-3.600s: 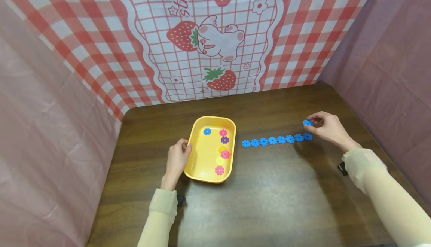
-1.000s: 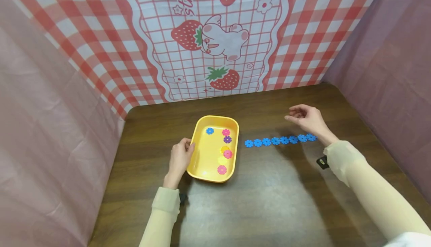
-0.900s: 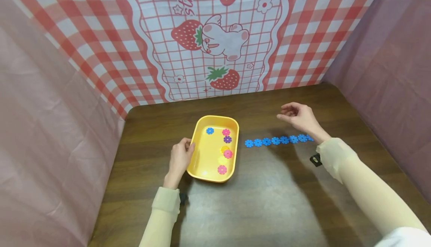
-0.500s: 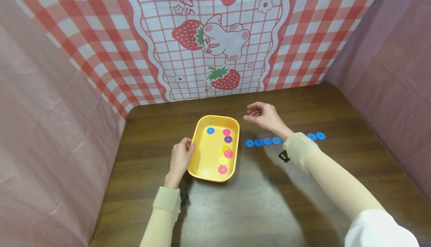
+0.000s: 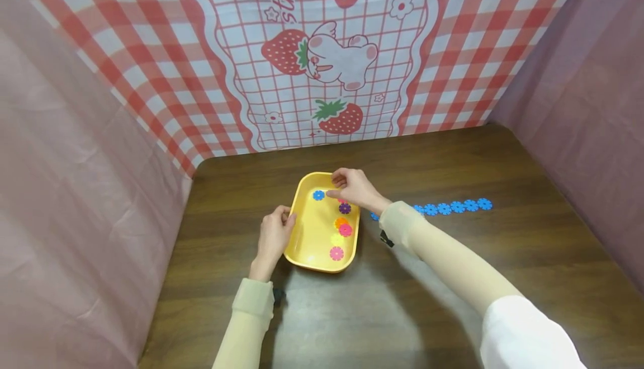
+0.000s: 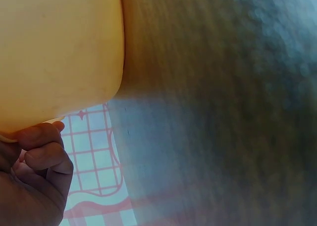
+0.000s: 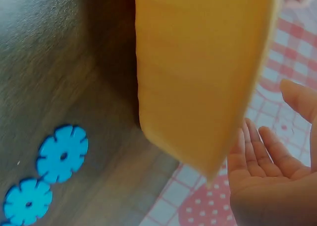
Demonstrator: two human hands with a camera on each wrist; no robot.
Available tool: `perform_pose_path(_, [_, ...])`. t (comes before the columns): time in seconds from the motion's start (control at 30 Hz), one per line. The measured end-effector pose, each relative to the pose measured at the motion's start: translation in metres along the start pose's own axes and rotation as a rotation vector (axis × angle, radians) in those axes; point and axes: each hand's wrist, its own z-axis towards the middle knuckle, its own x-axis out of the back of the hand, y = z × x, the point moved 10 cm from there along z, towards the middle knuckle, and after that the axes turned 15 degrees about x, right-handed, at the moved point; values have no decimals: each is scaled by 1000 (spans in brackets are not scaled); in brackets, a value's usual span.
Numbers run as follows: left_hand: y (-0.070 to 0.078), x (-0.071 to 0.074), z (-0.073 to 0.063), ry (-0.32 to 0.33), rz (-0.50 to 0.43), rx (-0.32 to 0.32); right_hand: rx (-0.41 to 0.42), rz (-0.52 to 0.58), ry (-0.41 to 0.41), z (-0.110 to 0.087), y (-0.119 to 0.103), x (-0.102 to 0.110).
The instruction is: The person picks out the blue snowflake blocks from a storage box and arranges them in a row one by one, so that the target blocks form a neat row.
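My left hand [image 5: 274,236] grips the left rim of a yellow plastic tray [image 5: 313,237], its fingers curled at the edge in the left wrist view. Over the tray's far right corner is my right hand [image 5: 356,188], thumb and fingers apart and nothing between them. Just left of its thumb, a blue snowflake disc [image 5: 318,195] lies on the tray floor. A row of blue snowflake discs [image 5: 457,207] stretches across the table to the right; my right wrist and sleeve hide part of it.
Inside the tray along the right side lie a purple disc [image 5: 344,208], an orange disc [image 5: 340,222], a yellow disc [image 5: 337,240] and pink discs [image 5: 336,254]. A checked strawberry cloth [image 5: 342,67] hangs behind the brown table [image 5: 226,190]; plain pink curtains [image 5: 85,179] flank it.
My right hand has let go of a blue disc at the row's right end, then moved left to the tray. The row is one disc longer. My left hand keeps its hold.
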Motion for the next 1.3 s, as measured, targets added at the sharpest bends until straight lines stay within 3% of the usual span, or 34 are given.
perform_pose_path(0.23, [0,0,1,-11,-3,1,-34,-99,-94,12,6,-28])
perform_pose_path(0.4, [0,0,1,-10,-1,5,-27,-203,-133,21,6,-38])
perform_pose_path(0.6, [-2,-2,2,-9,7,3,-51,-247,-172,24,14,-51])
perform_pose_path(0.8, [-2,-1,2,4,2,-18,11,-260,-193,28,14,-63])
perform_pose_path(1.07, [2,0,0,15,-6,-40,92,-258,-281,26,10,-76])
perform_pose_path(1.3, [2,0,0,19,-9,-42,168,-251,-293,26,6,-82])
